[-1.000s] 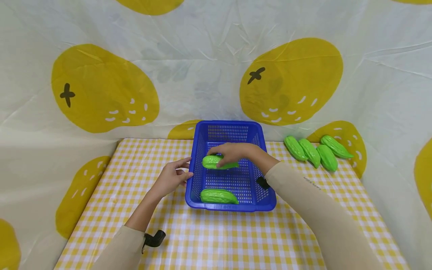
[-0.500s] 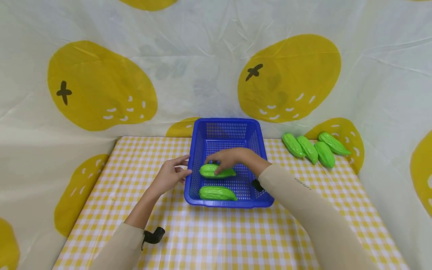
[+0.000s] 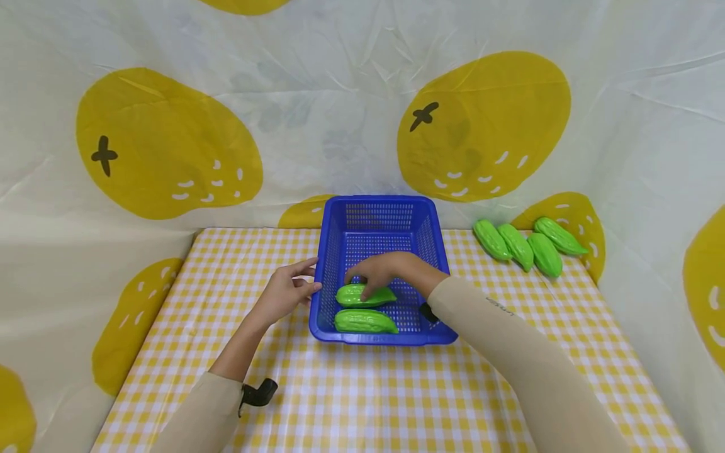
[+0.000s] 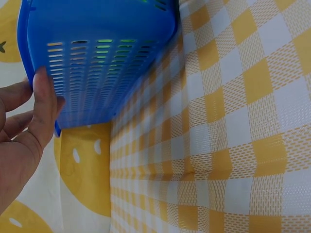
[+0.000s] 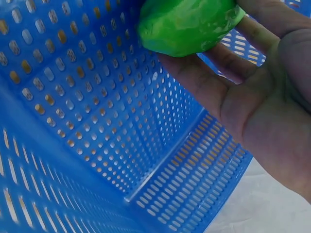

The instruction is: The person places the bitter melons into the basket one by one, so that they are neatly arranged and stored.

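Note:
My right hand (image 3: 378, 270) reaches into a blue plastic basket (image 3: 382, 340) and grips a green bitter melon (image 3: 348, 294) between thumb and fingers. In the right wrist view, the held bitter melon (image 5: 187, 26) lies against the fingers, low over the slotted basket floor. Just in front of it, a second bitter melon (image 3: 365, 321) lies in the basket along the near wall, almost parallel. My left hand (image 3: 283, 292) is at the basket's left side, its fingertips touching the rim. In the left wrist view, its fingers (image 4: 43, 97) are loosely spread at the rim.
Several more green bitter melons (image 3: 515, 246) lie grouped at the back right of the table. A yellow-and-white checked cloth (image 3: 362, 396) covers the tabletop. A pale curtain (image 3: 340, 126) with large yellow fruit prints hangs behind and at the sides.
My right hand has brought the held bitter melon down and toward the near side of the basket, close behind the other one. The left hand has stayed at the rim.

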A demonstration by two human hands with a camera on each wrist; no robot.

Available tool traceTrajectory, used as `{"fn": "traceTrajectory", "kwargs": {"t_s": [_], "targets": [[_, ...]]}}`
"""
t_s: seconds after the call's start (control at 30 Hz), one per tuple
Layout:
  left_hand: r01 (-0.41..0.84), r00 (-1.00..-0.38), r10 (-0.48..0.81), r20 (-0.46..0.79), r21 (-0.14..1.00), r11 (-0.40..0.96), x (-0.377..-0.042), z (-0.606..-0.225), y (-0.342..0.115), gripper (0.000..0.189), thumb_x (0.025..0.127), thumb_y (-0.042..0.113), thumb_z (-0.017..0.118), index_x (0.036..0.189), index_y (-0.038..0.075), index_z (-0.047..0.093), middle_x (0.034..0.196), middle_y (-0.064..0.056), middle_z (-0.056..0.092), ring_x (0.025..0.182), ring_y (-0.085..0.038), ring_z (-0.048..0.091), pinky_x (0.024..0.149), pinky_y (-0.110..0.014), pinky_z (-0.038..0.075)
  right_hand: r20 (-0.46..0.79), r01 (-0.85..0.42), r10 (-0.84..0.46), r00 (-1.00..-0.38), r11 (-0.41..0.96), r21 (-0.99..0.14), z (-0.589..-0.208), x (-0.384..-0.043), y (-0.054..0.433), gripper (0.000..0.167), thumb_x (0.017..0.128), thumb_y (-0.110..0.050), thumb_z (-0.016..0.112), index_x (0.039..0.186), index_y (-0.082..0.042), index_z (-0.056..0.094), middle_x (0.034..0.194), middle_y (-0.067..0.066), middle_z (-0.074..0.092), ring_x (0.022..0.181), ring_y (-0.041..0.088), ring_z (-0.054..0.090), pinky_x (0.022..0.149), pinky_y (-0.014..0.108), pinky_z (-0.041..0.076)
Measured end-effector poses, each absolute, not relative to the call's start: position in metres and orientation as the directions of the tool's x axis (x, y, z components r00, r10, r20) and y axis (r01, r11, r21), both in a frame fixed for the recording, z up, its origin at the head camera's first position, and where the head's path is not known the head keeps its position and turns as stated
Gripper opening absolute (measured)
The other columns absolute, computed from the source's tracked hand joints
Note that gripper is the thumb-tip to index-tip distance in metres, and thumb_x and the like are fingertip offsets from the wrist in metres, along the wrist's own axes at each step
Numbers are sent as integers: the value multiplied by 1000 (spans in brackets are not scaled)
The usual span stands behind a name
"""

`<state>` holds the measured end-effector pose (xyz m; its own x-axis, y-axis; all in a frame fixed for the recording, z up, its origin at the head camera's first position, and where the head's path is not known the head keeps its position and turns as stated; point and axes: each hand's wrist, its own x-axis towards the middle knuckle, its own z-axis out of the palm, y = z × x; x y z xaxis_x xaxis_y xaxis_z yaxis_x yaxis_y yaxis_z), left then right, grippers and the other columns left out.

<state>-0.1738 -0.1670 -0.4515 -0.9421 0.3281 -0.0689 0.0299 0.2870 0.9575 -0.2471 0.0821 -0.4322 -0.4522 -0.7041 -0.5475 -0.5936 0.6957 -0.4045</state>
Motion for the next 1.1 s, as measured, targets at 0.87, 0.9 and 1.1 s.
{"fn": "traceTrajectory", "kwargs": {"t_s": [0.87, 0.9, 1.1], "targets": [[35, -943, 327, -70, 951, 306, -174, -453, -167, 61, 97, 1, 69, 154, 1, 47, 133, -29, 61, 75, -15, 70, 73, -61, 63, -542, -554, -690, -480, 718, -422, -430, -239, 82, 54, 98, -35, 72, 145, -14, 55, 140, 11, 62, 130, 26, 59, 114, 40, 51], [35, -942, 327, -71, 951, 306, -173, -452, -167, 61, 97, 1, 69, 154, 1, 47, 133, -29, 61, 75, -15, 70, 73, -62, 63, -539, -553, -692, -480, 716, -427, -430, -239, 83, 54, 98, -35, 72, 145, -14, 55, 139, 11, 63, 129, 26, 59, 113, 41, 52], [37, -941, 332, -72, 950, 309, -174, -451, -168, 61, 98, 2, 69, 154, 2, 46, 134, -29, 61, 74, -17, 70, 73, -61, 63, -529, -536, -698, -482, 713, -453, -419, -241, 88, 55, 99, -33, 71, 147, -11, 54, 137, 12, 65, 128, 24, 61, 112, 39, 53]]}}
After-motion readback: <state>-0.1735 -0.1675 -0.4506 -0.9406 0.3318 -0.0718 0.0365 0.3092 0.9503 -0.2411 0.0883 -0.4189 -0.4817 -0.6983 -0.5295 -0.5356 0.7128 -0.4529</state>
